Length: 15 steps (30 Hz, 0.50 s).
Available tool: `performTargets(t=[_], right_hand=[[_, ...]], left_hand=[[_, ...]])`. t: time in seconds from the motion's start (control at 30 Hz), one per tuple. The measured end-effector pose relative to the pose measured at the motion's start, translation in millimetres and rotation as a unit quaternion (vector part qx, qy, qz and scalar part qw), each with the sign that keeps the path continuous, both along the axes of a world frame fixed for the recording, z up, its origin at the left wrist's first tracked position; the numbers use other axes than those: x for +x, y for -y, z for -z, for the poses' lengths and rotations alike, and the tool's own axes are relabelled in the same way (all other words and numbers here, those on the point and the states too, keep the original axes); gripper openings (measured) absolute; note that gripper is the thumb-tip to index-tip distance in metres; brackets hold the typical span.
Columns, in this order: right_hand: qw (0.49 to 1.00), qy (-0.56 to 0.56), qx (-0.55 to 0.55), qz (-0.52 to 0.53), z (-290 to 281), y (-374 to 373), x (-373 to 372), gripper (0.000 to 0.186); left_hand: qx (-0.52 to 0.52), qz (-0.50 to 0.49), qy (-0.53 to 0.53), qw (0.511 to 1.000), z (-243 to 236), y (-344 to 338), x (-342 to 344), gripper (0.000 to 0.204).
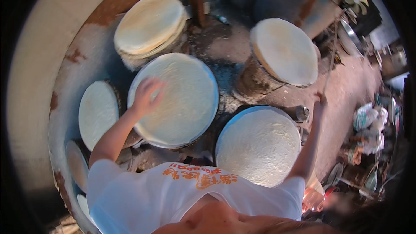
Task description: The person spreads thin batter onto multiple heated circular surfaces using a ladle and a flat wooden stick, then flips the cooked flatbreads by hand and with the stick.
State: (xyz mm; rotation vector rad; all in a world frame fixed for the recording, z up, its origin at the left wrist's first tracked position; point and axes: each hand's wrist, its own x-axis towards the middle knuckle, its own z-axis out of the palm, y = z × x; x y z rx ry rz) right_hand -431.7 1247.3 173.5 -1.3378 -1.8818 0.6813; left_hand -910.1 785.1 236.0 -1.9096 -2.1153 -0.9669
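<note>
My left hand (149,91), slightly blurred, is over the middle round griddle (186,108), fingers bent and apart with nothing visible in them. A thin pale layer covers that griddle; I cannot tell whether my fingers touch it. My right hand (319,102) grips a long thin stick (333,60) at the right, beside another coated griddle (258,147) in front of me.
More pale rounds stand on blackened bases: back left (149,24), back right (284,50), far left (97,115). A curved metal wall (34,82) borders the left. Bags (368,130), pans and clutter line the right, with a fan (355,0) at the back.
</note>
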Motion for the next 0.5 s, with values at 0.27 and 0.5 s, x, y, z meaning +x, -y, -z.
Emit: performTargets(t=[0.27, 0.5], right_hand=[[0.954, -0.147, -0.241, -0.099, -33, 253, -71, 0.025], [0.902, -0.173, -0.36, -0.165, -27, 339, -103, 0.031]], left_hand=[[-0.159, 0.007, -0.1, 0.982, 35, 153, 66, 0.032], [-0.086, 0.065, -0.054, 0.993, 50, 150, 52, 0.016]])
